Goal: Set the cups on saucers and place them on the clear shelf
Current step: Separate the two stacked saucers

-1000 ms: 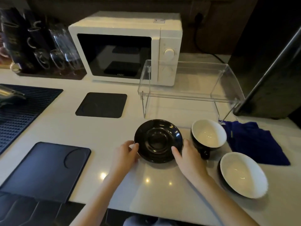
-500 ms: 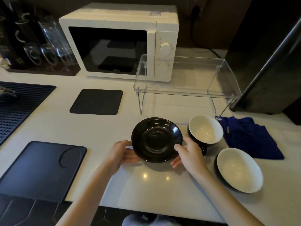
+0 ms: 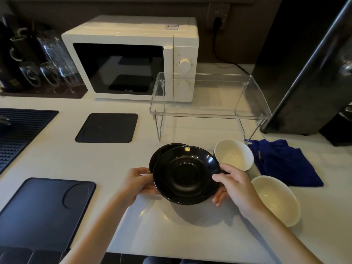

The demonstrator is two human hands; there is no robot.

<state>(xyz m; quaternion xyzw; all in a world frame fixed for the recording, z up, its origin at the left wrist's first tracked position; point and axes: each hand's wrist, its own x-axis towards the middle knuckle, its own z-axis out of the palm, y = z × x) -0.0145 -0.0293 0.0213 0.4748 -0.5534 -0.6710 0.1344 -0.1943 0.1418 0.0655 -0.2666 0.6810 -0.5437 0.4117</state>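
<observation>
Saucers (image 3: 185,174), two stacked, are being parted: the top one is pinched at its rim by the right hand (image 3: 235,185) and steadied by the left hand (image 3: 136,182). Just right of it sits the near cup (image 3: 233,154), so the right hand is nearer; the shelf (image 3: 209,96) lies behind.

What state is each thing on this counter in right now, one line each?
Top saucer: lifted, tilted, held at both edges.
Lower saucer: on the counter, partly hidden.
Left hand: gripping the top saucer's rim.
Right hand: gripping the opposite rim.
Far cup: upright, empty, no saucer.
Near cup: upright, empty, no saucer.
Clear shelf: nothing on top.
Microwave: door shut.
</observation>
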